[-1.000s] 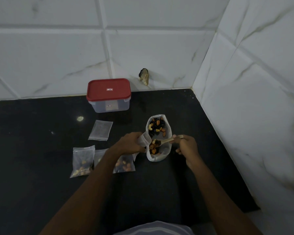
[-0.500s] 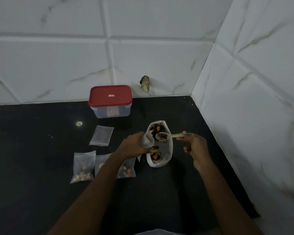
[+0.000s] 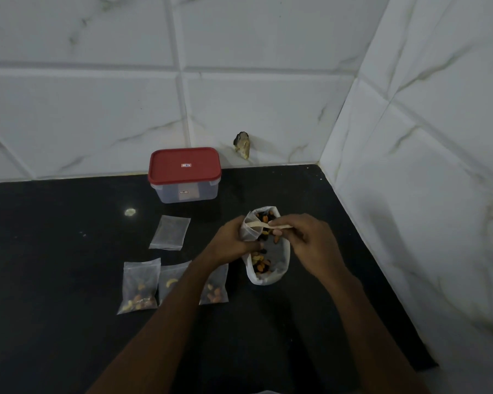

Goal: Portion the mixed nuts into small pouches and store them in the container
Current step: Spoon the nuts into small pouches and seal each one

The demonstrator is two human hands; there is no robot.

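Observation:
A white bag of mixed nuts point(image 3: 279, 270) lies open on the black counter point(image 3: 69, 251). My left hand point(image 3: 234, 243) holds a small clear pouch point(image 3: 249, 230) open beside the bag's upper left rim. My right hand point(image 3: 308, 240) pinches a wooden spoon point(image 3: 264, 225), whose bowl end sits at the pouch's mouth. Three filled pouches lie in a row at front left: one point(image 3: 139, 285), a second point(image 3: 172, 280) and a third point(image 3: 215, 288), the last two partly hidden by my left forearm. An empty pouch point(image 3: 170, 232) lies behind them. The red-lidded container point(image 3: 184, 173) stands shut by the wall.
White marble-look tiled walls close the counter at the back and right, meeting in a corner. A small stub point(image 3: 242, 145) sticks out of the back wall low down. The counter's front right edge point(image 3: 427, 365) drops off.
My right hand carried the spoon from inside the nut bag up and left to the mouth of the pouch. The left hand kept hold of the pouch. The camera tilted up slightly.

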